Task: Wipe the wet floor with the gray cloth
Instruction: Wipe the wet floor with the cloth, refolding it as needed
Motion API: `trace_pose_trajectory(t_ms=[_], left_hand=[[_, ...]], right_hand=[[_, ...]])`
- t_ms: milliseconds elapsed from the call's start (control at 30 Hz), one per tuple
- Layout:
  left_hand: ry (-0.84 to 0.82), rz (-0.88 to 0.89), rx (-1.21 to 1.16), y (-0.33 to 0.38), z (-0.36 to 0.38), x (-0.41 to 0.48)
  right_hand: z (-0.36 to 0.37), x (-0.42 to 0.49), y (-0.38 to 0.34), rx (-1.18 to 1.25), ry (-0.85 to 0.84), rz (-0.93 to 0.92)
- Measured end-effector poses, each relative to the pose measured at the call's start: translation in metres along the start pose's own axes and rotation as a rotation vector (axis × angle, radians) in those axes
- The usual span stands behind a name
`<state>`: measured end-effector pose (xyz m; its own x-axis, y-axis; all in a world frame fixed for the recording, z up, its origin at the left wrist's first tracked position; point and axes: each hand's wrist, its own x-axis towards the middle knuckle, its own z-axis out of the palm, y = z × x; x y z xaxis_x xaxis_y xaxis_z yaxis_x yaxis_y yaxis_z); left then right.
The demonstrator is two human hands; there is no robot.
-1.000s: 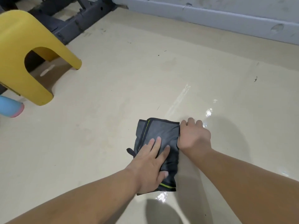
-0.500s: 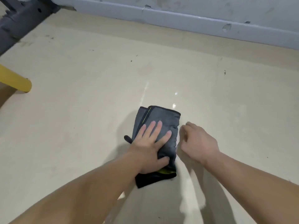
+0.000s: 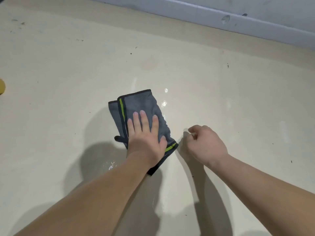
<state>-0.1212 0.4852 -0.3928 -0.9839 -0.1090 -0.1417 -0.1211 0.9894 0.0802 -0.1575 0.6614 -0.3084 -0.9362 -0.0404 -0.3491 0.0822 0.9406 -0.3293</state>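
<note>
Floor (image 3: 68,82) is filling nearly the whole head view: pale beige, glossy, with arm shadows falling across it low centre. Gray wall base (image 3: 221,19) is running across the top right, showing a couple of chipped dents. Left forearm (image 3: 95,193) and right forearm (image 3: 264,184), both bare, are reaching in from the bottom edge.

Gray cloth (image 3: 141,106) is lying flat on the floor at centre, folded into a long rectangle, far end leaning left. Dark edging and a lime-green stripe are showing near its far-left edge and again at the near-right corner. A small dark tab is sticking out on its left side.

Left hand (image 3: 146,142) is pressing on the near half of the cloth, palm flat, fingers straight and slightly spread. Right hand (image 3: 206,145) is sitting just right of the cloth, not touching it, fingers curled into a loose fist and gripping nothing. Can't tell whether it's resting on the floor or hovering. Hands are apart, with the cloth's near-right corner lying between them.

Wet patches (image 3: 164,103) are glinting just beyond the cloth's far-right edge. Yellow object (image 3: 2,86) is peeking in at the left edge, too cropped to identify. Dark specks (image 3: 18,23) are dotting the floor top left.
</note>
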Motion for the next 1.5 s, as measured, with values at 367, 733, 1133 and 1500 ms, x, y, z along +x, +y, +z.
trace_pose_trajectory(t_ms=[367, 733, 1133, 1500], left_hand=[[-0.052, 0.608, -0.033, -0.009, 0.001, -0.032], [-0.070, -0.159, -0.064, -0.190, -0.011, -0.076], [-0.126, -0.097, -0.093, -0.308, -0.018, -0.111], [0.064, -0.508, -0.093, -0.270, 0.007, -0.169]], right_hand=[[0.012, -0.008, -0.048, -0.042, -0.086, -0.084], [0.069, -0.021, -0.191, -0.099, -0.255, -0.366], [0.108, -0.054, -0.258, -0.185, -0.318, -0.590], [0.115, -0.063, -0.256, -0.211, -0.436, -0.654]])
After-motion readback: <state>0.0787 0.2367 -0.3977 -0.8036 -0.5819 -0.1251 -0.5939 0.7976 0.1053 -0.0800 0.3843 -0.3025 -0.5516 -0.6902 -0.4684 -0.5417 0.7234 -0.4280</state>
